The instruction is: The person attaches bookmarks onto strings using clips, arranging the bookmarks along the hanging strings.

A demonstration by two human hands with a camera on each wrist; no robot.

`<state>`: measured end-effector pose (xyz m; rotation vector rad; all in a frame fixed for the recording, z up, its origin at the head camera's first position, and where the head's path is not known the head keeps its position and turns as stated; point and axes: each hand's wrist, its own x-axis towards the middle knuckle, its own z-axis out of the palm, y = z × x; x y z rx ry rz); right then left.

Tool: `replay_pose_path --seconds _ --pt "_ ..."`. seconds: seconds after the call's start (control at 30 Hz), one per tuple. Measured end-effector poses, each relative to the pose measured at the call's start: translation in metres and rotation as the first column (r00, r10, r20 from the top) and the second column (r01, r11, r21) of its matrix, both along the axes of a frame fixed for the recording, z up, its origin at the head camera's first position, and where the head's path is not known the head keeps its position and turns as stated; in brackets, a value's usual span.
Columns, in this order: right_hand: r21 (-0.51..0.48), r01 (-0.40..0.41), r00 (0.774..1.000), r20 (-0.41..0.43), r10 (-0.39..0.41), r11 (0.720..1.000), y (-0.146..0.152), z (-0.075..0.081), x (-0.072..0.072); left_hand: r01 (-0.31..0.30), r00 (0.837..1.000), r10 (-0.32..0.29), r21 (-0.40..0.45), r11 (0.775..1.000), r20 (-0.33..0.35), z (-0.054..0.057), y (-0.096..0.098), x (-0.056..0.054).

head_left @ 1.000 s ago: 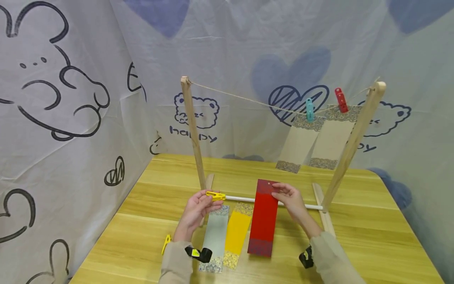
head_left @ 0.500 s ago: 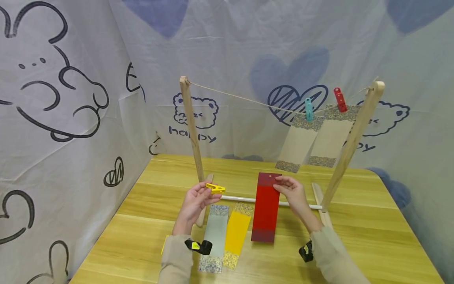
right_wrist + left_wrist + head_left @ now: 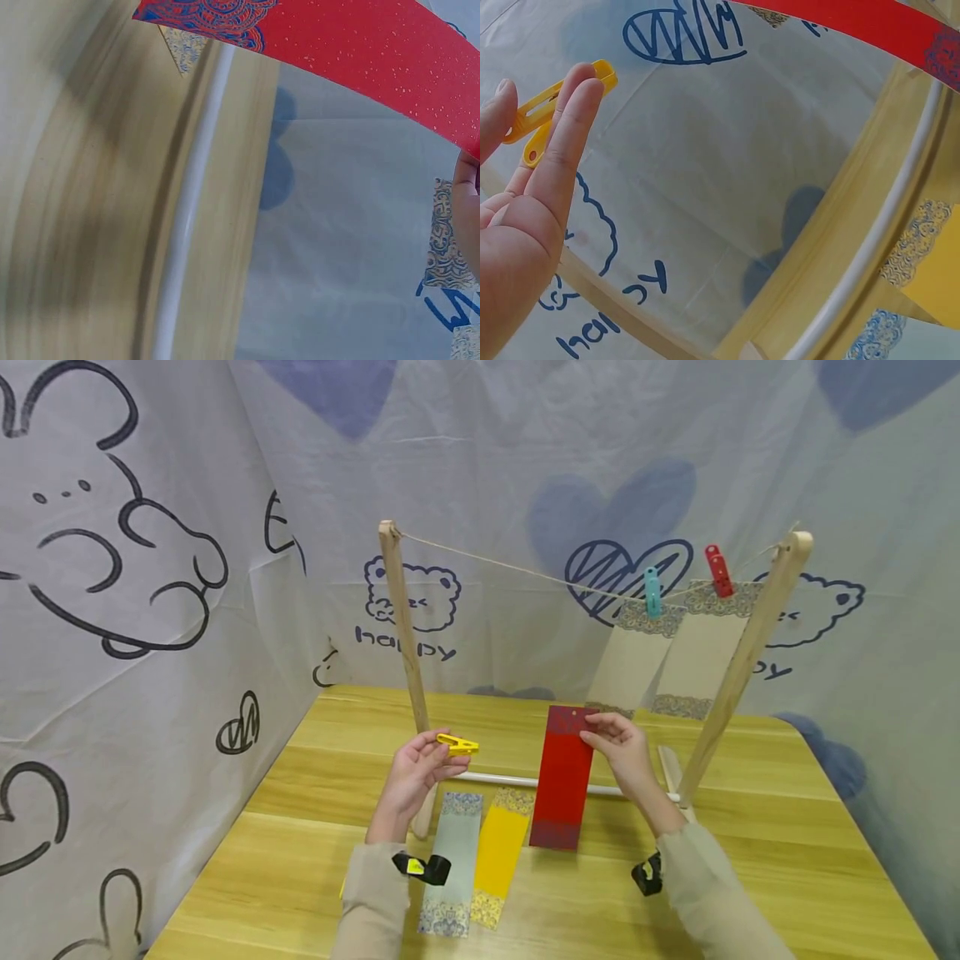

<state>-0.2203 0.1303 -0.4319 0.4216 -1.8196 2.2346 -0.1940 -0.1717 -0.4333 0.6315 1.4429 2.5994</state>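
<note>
My left hand [image 3: 416, 779] pinches a yellow clothespin [image 3: 459, 745] between thumb and fingers, above the left end of the white rod. In the left wrist view the same yellow clothespin [image 3: 536, 120] lies between thumb and fingertips. A red paper strip [image 3: 562, 781] with patterned ends and a small hole hangs from my right hand [image 3: 624, 756], which pinches its upper right edge. The red strip [image 3: 360, 56] crosses the top of the right wrist view. Below my hands a pale grey-green strip [image 3: 455, 852] and a yellow strip [image 3: 502, 852] lie on the table.
A wooden rack [image 3: 405, 627] has a string [image 3: 510, 564] tied between its posts and a white rod [image 3: 495, 779] low down. Two cream strips [image 3: 633, 660] hang at the right of the string from a blue clothespin [image 3: 652, 593] and a red clothespin [image 3: 718, 571].
Both hands have risen toward the string, the left with the yellow clothespin, the right with the red strip. The strip's lower end is now higher above the table.
</note>
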Motion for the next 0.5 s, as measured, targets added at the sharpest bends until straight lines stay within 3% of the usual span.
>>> replay_pose_path --seconds 0.5 --pt "0.043 0.038 0.999 -0.002 -0.038 0.998 -0.003 0.018 -0.004 -0.027 1.000 0.027 -0.024 0.999 -0.014 0.017 0.005 -0.008"
